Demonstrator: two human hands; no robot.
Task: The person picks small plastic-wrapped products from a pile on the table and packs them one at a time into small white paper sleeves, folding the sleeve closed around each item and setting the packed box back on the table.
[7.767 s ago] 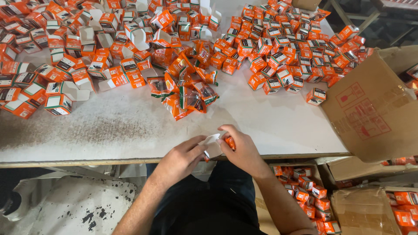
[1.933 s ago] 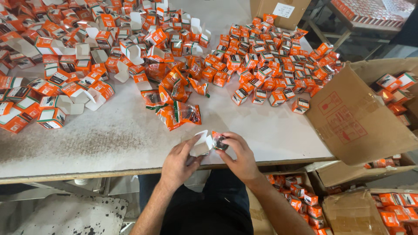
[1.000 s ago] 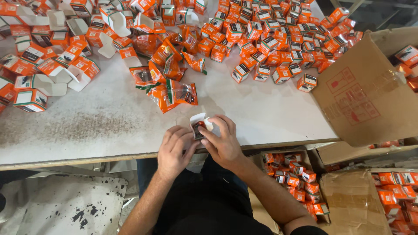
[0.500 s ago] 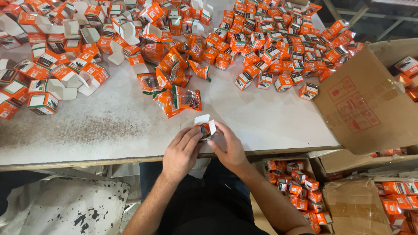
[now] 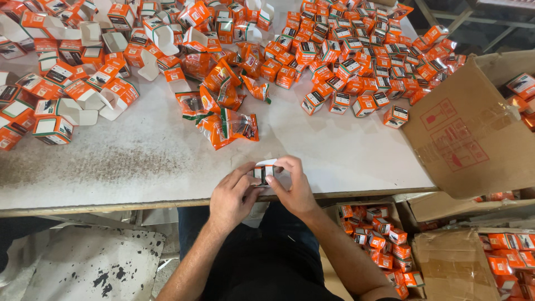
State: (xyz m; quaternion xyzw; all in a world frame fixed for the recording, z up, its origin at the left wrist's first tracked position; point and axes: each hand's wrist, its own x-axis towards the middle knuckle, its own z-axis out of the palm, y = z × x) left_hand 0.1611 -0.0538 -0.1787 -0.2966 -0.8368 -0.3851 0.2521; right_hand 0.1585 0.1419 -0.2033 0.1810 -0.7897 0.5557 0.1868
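Both hands meet at the near edge of a white worktable. My left hand and my right hand together grip one small orange and white carton, its white flap up, fingers pressed on its sides. Just beyond the hands lie several orange plastic pouches. What is inside the carton is hidden.
Open, unfilled cartons spread over the table's left. A large heap of closed orange cartons fills the far right. A big cardboard box leans at the right edge; boxes of finished cartons sit on the floor below.
Earlier the hands held a pouch and carton lower, off the table edge. They have since risen to the edge, and the carton's flap is being pressed down between the fingers.
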